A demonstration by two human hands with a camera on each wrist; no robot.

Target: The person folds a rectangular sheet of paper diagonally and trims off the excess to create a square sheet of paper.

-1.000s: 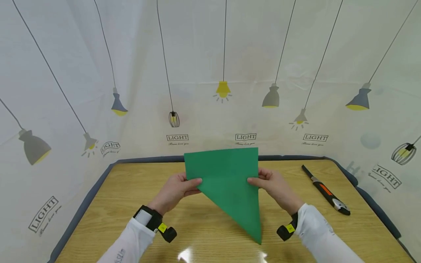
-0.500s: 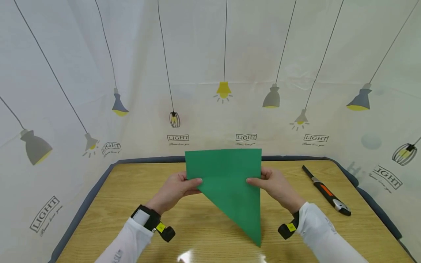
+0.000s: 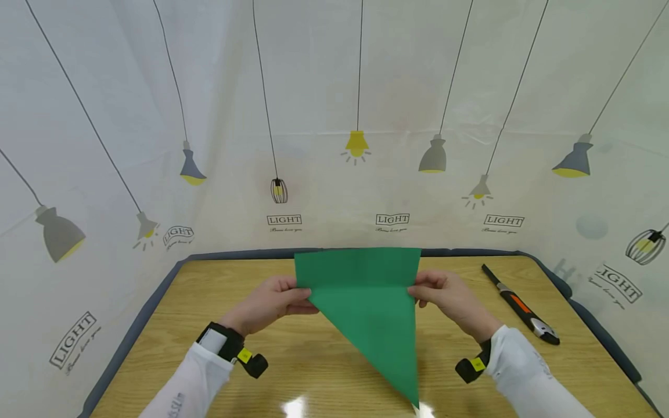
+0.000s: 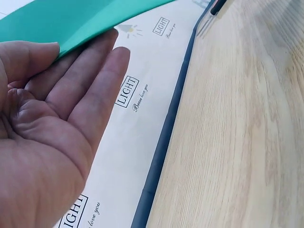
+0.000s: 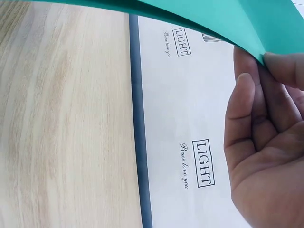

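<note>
A folded sheet of green paper (image 3: 366, 313) is held up over the table, with a straight band along its top and a triangle narrowing to a point at the lower right. My left hand (image 3: 272, 305) pinches its left edge near the crease, thumb in front and fingers behind. At the right edge my right hand (image 3: 452, 299) pinches it between thumb and fingertips. In the left wrist view, the left thumb (image 4: 33, 54) lies against the paper (image 4: 85, 23). The right wrist view has the right thumb (image 5: 285, 69) pressing at a crease in the paper (image 5: 280, 23).
A black-and-orange utility knife (image 3: 522, 307) lies on the wooden table (image 3: 209, 290) to the right of the right hand. Dark edging (image 3: 251, 254) runs along the table's back and sides. Behind it hangs a white sheet (image 3: 313, 104) printed with lamps.
The paper's top edge has come down and its lower point has moved nearer the front. The hands have spread slightly apart, the right thumb shifting outward to the paper's right edge.
</note>
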